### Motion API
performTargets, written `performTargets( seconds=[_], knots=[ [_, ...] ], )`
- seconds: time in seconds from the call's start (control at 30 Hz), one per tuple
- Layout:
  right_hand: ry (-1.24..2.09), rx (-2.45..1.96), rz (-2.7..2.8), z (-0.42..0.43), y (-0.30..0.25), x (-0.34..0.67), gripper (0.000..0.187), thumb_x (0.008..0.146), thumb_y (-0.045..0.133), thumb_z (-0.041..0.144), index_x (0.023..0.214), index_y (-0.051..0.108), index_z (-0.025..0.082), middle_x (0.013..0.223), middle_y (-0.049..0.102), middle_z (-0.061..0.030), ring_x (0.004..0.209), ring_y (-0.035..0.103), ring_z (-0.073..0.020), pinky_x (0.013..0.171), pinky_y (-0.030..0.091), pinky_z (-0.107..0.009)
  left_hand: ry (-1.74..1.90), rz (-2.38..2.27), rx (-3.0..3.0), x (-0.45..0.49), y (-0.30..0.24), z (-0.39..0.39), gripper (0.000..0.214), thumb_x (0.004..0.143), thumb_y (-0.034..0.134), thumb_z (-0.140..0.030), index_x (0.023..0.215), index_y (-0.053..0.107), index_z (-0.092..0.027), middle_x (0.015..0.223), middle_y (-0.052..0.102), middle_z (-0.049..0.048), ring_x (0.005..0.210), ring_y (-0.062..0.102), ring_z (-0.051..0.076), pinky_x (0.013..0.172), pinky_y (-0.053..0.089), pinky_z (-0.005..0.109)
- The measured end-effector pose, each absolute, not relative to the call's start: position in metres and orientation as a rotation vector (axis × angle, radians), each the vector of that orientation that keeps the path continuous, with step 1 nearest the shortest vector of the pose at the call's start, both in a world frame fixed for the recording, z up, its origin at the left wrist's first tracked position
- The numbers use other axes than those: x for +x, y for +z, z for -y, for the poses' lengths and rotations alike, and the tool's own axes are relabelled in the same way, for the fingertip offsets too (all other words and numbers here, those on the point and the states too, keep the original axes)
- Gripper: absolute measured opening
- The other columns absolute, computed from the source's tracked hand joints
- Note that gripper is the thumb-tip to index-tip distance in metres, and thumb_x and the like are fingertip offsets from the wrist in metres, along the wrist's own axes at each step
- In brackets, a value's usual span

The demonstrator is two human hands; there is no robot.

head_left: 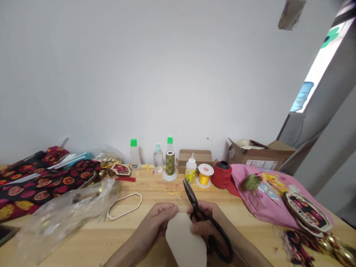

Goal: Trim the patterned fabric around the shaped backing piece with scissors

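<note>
A flat cream piece with a scalloped edge (185, 239), like card or thin board, is held upright low in the middle of the head view. My left hand (158, 226) pinches its upper left edge between thumb and fingers. Closed around black-handled scissors (195, 204) is my right hand (210, 222), its thumb also pressing on the right side of the cream piece. The scissors point up and away, and their blades look closed. On the table left of my hands lies a thin cream frame (125, 205) with a similar wavy outline.
Along the wall stand a glue bottle (190, 168), an olive thread spool (170, 163), a yellow cord spool (205, 176) and a red spool (221, 175). Dark patterned fabric (52, 181) and a plastic bag (69, 207) lie left. A pink bag (258, 207) bears a framed ornament (308, 213).
</note>
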State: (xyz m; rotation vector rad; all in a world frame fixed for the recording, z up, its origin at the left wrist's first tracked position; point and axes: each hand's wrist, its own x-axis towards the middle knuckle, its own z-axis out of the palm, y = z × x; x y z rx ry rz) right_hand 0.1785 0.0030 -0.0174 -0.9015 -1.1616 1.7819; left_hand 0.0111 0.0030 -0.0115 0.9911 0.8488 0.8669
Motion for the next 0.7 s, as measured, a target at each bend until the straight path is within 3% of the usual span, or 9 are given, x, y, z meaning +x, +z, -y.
performTargets(
  seconds=[0.23, 0.43, 0.6, 0.7],
  knots=[
    [1.852, -0.826, 1.176, 0.0005, -0.0214, 0.1793, 0.036, 0.048, 0.071, 0.022, 0.08, 0.057, 0.015, 0.055, 0.05, 0.0064, 0.039, 0.038, -0.0036, 0.037, 0.028, -0.016, 1.07, -0.806, 0.941, 0.0082, -0.0151, -0.0128, 0.042, 0.073, 0.047, -0.047, 0.045, 0.034, -0.018, 0.042, 0.023, -0.0095, 0.038, 0.016, 0.006, 0.038, 0.016, 0.019],
    [1.935, -0.784, 1.25, 0.0038, -0.0223, 0.1763, 0.035, 0.049, 0.07, 0.024, 0.08, 0.056, 0.014, 0.055, 0.048, 0.0048, 0.042, 0.039, -0.0048, 0.04, 0.029, -0.016, 1.104, -1.01, 1.196, 0.0141, -0.0111, -0.0114, 0.025, 0.061, 0.064, -0.037, 0.058, 0.054, -0.014, 0.042, 0.04, -0.0082, 0.039, 0.03, 0.005, 0.039, 0.021, 0.017],
    [1.944, -0.794, 1.281, 0.0047, -0.0212, 0.175, 0.036, 0.05, 0.069, 0.023, 0.082, 0.057, 0.014, 0.057, 0.048, 0.0044, 0.044, 0.039, -0.0049, 0.04, 0.028, -0.015, 1.161, -1.027, 1.163, 0.0163, -0.0081, -0.012, 0.016, 0.06, 0.066, -0.029, 0.06, 0.061, -0.014, 0.042, 0.044, -0.0078, 0.036, 0.029, 0.003, 0.038, 0.024, 0.017],
    [1.962, -0.783, 1.29, 0.005, -0.0206, 0.1745, 0.033, 0.05, 0.068, 0.022, 0.081, 0.056, 0.015, 0.058, 0.047, 0.0047, 0.045, 0.04, -0.0051, 0.041, 0.029, -0.015, 1.185, -0.988, 1.182, 0.016, -0.006, -0.0136, 0.014, 0.056, 0.068, -0.027, 0.056, 0.063, -0.014, 0.047, 0.052, -0.0041, 0.04, 0.039, 0.006, 0.042, 0.031, 0.019]
  ],
)
